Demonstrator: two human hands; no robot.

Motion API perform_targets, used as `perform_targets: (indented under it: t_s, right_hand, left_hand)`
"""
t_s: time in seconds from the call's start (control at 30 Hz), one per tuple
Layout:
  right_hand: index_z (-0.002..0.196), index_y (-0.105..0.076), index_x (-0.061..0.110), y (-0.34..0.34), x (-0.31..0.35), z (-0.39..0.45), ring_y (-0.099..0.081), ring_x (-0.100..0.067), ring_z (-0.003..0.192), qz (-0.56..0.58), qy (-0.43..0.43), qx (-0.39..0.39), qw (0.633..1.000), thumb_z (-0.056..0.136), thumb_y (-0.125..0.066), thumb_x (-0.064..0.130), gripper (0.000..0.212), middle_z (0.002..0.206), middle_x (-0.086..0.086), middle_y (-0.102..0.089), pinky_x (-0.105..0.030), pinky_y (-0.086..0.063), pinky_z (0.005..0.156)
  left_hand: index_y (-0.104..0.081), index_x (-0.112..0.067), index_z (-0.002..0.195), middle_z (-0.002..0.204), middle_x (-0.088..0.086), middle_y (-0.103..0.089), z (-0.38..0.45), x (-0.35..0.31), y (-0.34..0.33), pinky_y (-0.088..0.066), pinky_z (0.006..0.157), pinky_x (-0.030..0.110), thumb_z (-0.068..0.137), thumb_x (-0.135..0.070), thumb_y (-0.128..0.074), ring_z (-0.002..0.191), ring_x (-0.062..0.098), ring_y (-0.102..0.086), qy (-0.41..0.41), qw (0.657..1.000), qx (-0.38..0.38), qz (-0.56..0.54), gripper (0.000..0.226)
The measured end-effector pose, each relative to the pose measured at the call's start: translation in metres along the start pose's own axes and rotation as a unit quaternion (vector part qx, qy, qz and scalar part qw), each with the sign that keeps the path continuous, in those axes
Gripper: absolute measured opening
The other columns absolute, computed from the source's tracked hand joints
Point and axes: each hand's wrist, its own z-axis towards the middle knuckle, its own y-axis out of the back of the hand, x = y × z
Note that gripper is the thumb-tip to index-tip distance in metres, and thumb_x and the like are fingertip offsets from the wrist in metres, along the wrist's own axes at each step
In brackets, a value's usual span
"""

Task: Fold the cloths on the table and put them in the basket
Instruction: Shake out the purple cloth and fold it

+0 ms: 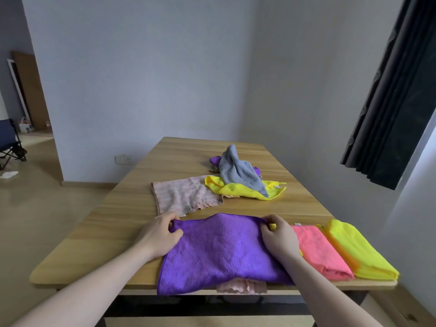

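A purple cloth [219,251] lies spread at the near edge of the wooden table [113,220], its front hem hanging over the edge. My left hand [162,234] pinches its far left corner and my right hand [278,234] pinches its far right corner. A pale pink cloth [240,286] peeks out from under it at the table edge. To the right lie a folded pink cloth [318,251] and a folded yellow cloth [356,251]. Farther back are a flat pale pink cloth [184,194] and a heap with a grey cloth [238,171], a yellow cloth [245,190] and a bit of purple. No basket is in view.
The table stands against a white wall, with a dark curtain [396,90] at the right. Open floor lies to the left, with a folding chair [9,142] far back.
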Motion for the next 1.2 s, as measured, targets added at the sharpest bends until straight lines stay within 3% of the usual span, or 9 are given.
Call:
perform_targets:
  t_s: [0.13, 0.4, 0.53, 0.63, 0.8, 0.87, 0.93, 1.1, 1.2]
  right_hand:
    - [0.095, -0.068, 0.031, 0.002, -0.004, -0.004, -0.066, -0.013, 0.088, 0.074, 0.024, -0.04, 0.996, 0.088, -0.066, 0.022, 0.011, 0.095, 0.017, -0.07, -0.027, -0.044, 0.071]
    - [0.098, -0.068, 0.029, -0.001, -0.004, -0.002, -0.059, -0.012, 0.082, 0.065, 0.015, -0.03, 0.997, 0.093, -0.062, 0.033, 0.009, 0.089, 0.014, -0.069, -0.027, -0.041, 0.069]
    - [0.095, -0.07, 0.029, -0.001, -0.005, -0.002, -0.063, -0.01, 0.083, 0.09, 0.021, -0.04, 0.995, 0.091, -0.064, 0.023, 0.009, 0.087, 0.018, -0.069, -0.026, -0.043, 0.07]
    - [0.093, -0.07, 0.029, 0.001, -0.006, -0.002, -0.064, -0.005, 0.085, 0.113, 0.021, -0.054, 0.992, 0.089, -0.066, 0.019, 0.011, 0.088, 0.019, -0.07, -0.025, -0.045, 0.072]
    - [0.09, -0.07, 0.031, 0.005, -0.004, -0.005, -0.065, 0.002, 0.089, 0.149, 0.022, -0.069, 0.986, 0.087, -0.069, 0.013, 0.019, 0.088, 0.018, -0.072, -0.015, -0.044, 0.072]
    - [0.091, -0.071, 0.031, 0.007, -0.002, -0.003, -0.065, 0.003, 0.09, 0.16, 0.024, -0.071, 0.984, 0.086, -0.07, 0.011, 0.021, 0.089, 0.017, -0.072, -0.016, -0.045, 0.075]
    - [0.096, -0.07, 0.031, 0.011, 0.001, -0.002, -0.065, 0.004, 0.09, 0.168, 0.019, -0.068, 0.983, 0.086, -0.071, 0.012, 0.022, 0.091, 0.017, -0.073, -0.021, -0.048, 0.078]
    - [0.112, -0.065, 0.041, 0.027, 0.018, 0.003, -0.064, 0.001, 0.064, 0.174, 0.022, -0.051, 0.983, 0.087, -0.069, 0.013, 0.038, 0.093, 0.018, -0.072, -0.014, -0.045, 0.052]
    - [0.116, -0.062, 0.045, 0.041, 0.028, 0.006, -0.064, 0.0, 0.063, 0.183, 0.031, -0.043, 0.982, 0.089, -0.068, 0.014, 0.042, 0.094, 0.017, -0.073, -0.016, -0.047, 0.05]
  left_hand:
    - [-0.05, -0.028, 0.087, 0.076, -0.006, -0.062, -0.002, 0.003, 0.001, -0.049, 0.064, 0.038, 0.09, -0.028, -0.064, 0.07, 0.013, -0.06, -0.005, 1.0, -0.021, -0.021, 0.015]
    - [-0.045, -0.032, 0.103, 0.093, -0.007, -0.066, -0.002, 0.002, 0.002, -0.054, 0.07, 0.046, 0.093, -0.02, -0.063, 0.078, 0.02, -0.067, -0.006, 0.997, -0.027, -0.072, 0.024]
    - [-0.047, -0.035, 0.107, 0.108, -0.014, -0.063, -0.002, 0.003, 0.002, -0.05, 0.065, 0.033, 0.091, -0.013, -0.062, 0.072, 0.008, -0.062, -0.001, 0.995, -0.051, -0.083, 0.032]
    - [-0.05, -0.039, 0.104, 0.102, -0.014, -0.064, 0.001, 0.006, 0.002, -0.051, 0.064, 0.03, 0.087, -0.014, -0.066, 0.071, 0.006, -0.061, 0.002, 0.992, -0.078, -0.096, 0.034]
    - [-0.062, -0.036, 0.098, 0.072, -0.026, -0.06, -0.002, 0.002, 0.003, -0.04, 0.055, 0.023, 0.085, -0.014, -0.074, 0.065, 0.0, -0.055, -0.01, 0.987, -0.129, -0.098, 0.027]
    - [-0.066, -0.033, 0.093, 0.077, -0.029, -0.058, -0.002, 0.002, 0.004, -0.037, 0.053, 0.02, 0.085, -0.015, -0.075, 0.067, 0.002, -0.056, -0.022, 0.986, -0.145, -0.085, 0.022]
    - [-0.067, -0.031, 0.088, 0.083, -0.02, -0.058, 0.0, 0.006, 0.003, -0.039, 0.055, 0.015, 0.084, -0.014, -0.077, 0.071, 0.005, -0.056, -0.036, 0.982, -0.164, -0.083, 0.021]
    - [-0.065, -0.032, 0.081, 0.074, -0.013, -0.058, 0.004, 0.011, 0.002, -0.043, 0.052, 0.025, 0.084, -0.017, -0.078, 0.063, 0.013, -0.056, -0.021, 0.976, -0.189, -0.104, 0.02]
    - [-0.066, -0.031, 0.082, 0.069, -0.013, -0.062, 0.003, 0.009, 0.003, -0.044, 0.052, 0.023, 0.086, -0.021, -0.076, 0.062, 0.011, -0.06, -0.016, 0.971, -0.207, -0.121, 0.015]
